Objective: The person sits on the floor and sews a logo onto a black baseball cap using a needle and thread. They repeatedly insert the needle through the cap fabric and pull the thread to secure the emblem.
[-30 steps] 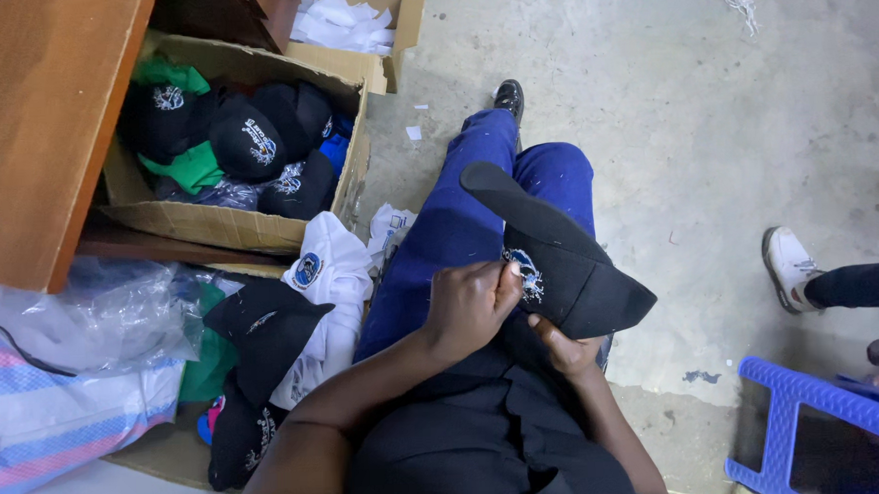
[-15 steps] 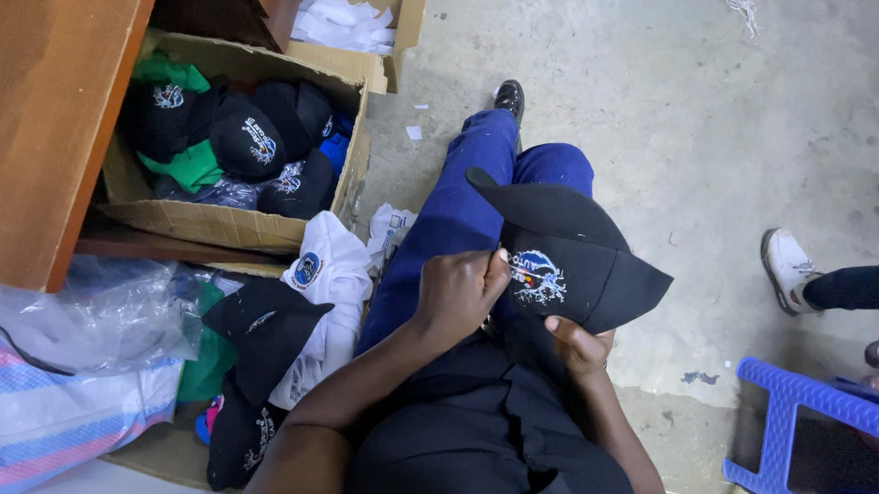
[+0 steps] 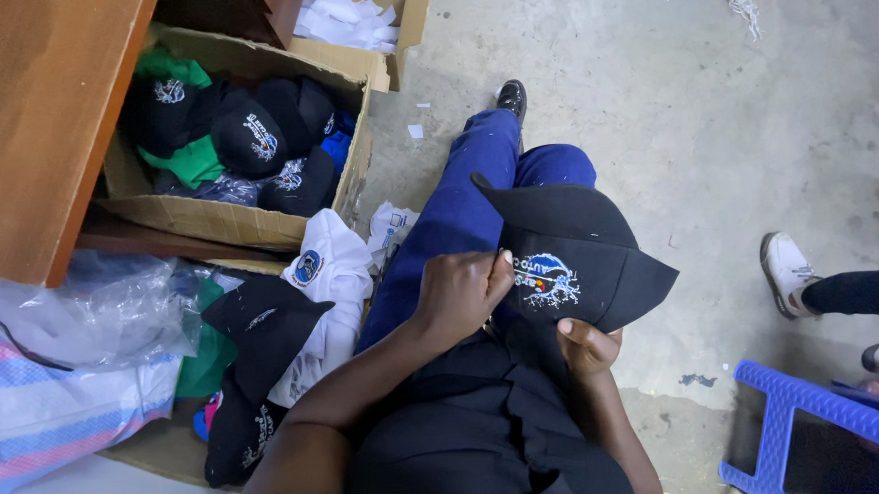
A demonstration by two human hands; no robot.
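A person is sitting on the concrete floor (image 3: 648,84) with legs in blue trousers (image 3: 467,207) stretched forward, and is holding a black cap (image 3: 581,247) over the lap. The left hand (image 3: 458,293) is curling closed at the cap's left edge, fingertips pinching beside the blue and white embroidered badge (image 3: 548,277) on the front; whether something small is sitting between those fingertips cannot be told. The right hand (image 3: 587,347) is gripping the cap from beneath, thumb showing at the lower rim, the fingers hiding under the fabric. The cap's peak is pointing away to the right, over the floor.

To the left, a cardboard box (image 3: 229,220) is lying open, holding more black caps, some green cloth and a bit of blue. Just in front of it a white cap (image 3: 328,270) and another black cap (image 3: 262,316) are resting in a loose pile, beside a clear plastic bag (image 3: 81,308) and a striped sack (image 3: 46,417). A wooden tabletop (image 3: 36,115) is filling the upper left corner. A second box (image 3: 393,29) behind is holding white paper scraps.

On the right, another person's white shoe (image 3: 783,269) and dark trouser leg are reaching in from the edge, and a blue plastic stool (image 3: 806,424) is standing near them.
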